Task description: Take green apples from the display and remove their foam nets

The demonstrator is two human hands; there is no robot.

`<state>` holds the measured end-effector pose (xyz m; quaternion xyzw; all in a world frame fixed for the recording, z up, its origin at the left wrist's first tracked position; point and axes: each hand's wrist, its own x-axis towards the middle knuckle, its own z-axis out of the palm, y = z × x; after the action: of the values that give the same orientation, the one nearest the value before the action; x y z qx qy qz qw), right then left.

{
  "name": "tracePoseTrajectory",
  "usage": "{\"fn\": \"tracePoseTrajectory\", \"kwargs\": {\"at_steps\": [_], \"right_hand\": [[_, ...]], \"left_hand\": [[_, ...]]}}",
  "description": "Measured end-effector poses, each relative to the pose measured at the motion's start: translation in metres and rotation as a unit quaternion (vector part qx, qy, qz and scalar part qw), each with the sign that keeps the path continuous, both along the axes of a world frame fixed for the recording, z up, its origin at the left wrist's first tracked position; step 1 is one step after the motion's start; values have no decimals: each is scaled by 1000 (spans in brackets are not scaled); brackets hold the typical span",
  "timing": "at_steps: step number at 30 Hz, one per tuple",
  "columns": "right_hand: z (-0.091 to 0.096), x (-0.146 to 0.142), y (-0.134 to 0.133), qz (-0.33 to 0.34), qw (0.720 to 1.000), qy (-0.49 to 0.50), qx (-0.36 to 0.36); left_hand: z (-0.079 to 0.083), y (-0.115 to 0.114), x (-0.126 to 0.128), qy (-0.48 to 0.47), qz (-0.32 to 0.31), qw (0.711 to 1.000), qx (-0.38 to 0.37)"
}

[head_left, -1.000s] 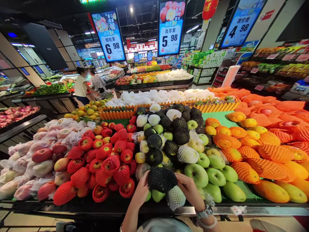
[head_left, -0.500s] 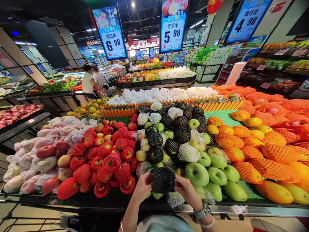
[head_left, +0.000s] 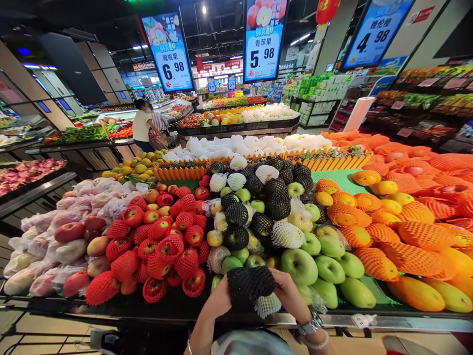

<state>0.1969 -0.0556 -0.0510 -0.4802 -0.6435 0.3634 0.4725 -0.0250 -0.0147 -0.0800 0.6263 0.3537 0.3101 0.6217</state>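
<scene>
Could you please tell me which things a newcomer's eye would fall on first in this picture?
Probably the red-netted apples, heaped left of centre, and the orange-netted fruit spreading along the right side. Above, near the middle, hangs a bright price screen reading 5.98. At bottom centre, the dark foam net stands out between the left grip and the right grip.

over at ten o'clock stands a person (head_left: 141,128) in a pale top. a price screen (head_left: 168,52) glows at eleven, a red lantern (head_left: 326,12) hangs at one. orange-netted fruit (head_left: 414,260) lies toward four.
</scene>
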Motion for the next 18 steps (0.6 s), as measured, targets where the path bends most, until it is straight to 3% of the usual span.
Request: {"fn": "tracePoseTrajectory", "kwargs": {"at_steps": [6, 12, 15, 18], "right_hand": [[9, -1, -4, 60, 998, -10, 5], [15, -5, -7, 137, 990, -34, 27], [10, -5, -8, 110, 993, -34, 35], [0, -7, -8, 30, 999, 11, 26]], "left_hand": [[18, -6, 1, 59, -35, 987, 142], [36, -5, 5, 100, -52, 950, 290], [45, -6, 7, 109, -74, 937, 324], [50, -7, 9, 128, -125, 939, 295]]}}
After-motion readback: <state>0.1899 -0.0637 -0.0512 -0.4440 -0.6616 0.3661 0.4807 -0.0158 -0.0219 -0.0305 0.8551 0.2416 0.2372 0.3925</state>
